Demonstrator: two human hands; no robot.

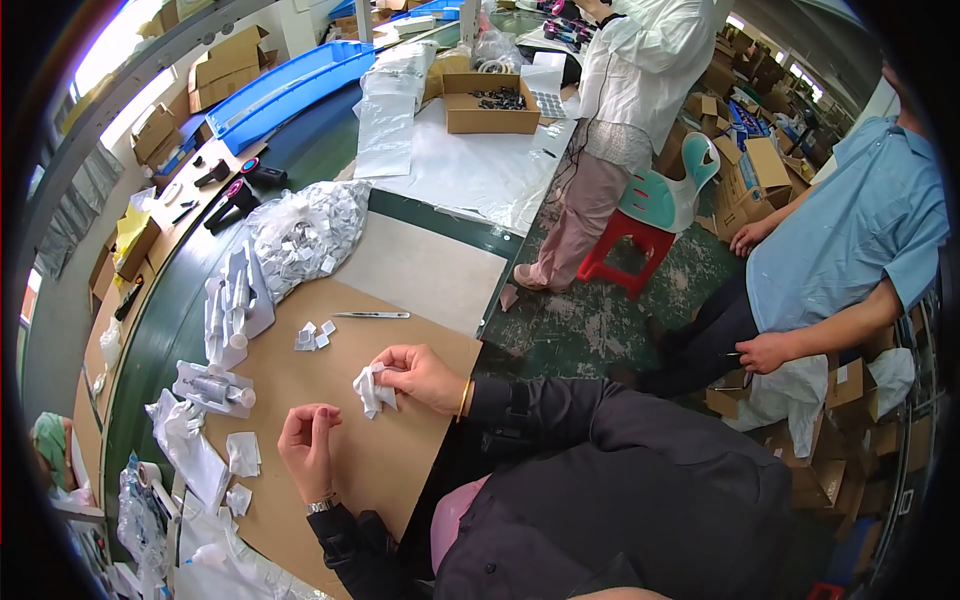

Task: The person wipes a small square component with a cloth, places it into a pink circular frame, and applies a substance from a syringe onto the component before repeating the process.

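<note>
My right hand (pixel 425 376) pinches a crumpled white wipe (pixel 370 391) above the brown board (pixel 400 470). To its left, my left hand (pixel 308 448) is closed, thumb against the curled fingers; whatever they hold, if anything, is too small to make out. Beyond the hands lie several small white square pieces (pixel 314 336) and a pair of metal tweezers (pixel 371 315). A folded white wipe (pixel 243 454) and a smaller scrap (pixel 238 499) rest left of my left hand. White plastic holders with cylindrical parts (pixel 213 388) stand along the board's left edge.
A clear bag of small white pieces (pixel 305 235) sits past the board. Farther back are a blue tray (pixel 290 90) and a carton of black parts (pixel 491 104). One person in white (pixel 640 80) stands ahead; another in a blue shirt (pixel 850 230) stands right, beyond a red-and-teal chair (pixel 650 215).
</note>
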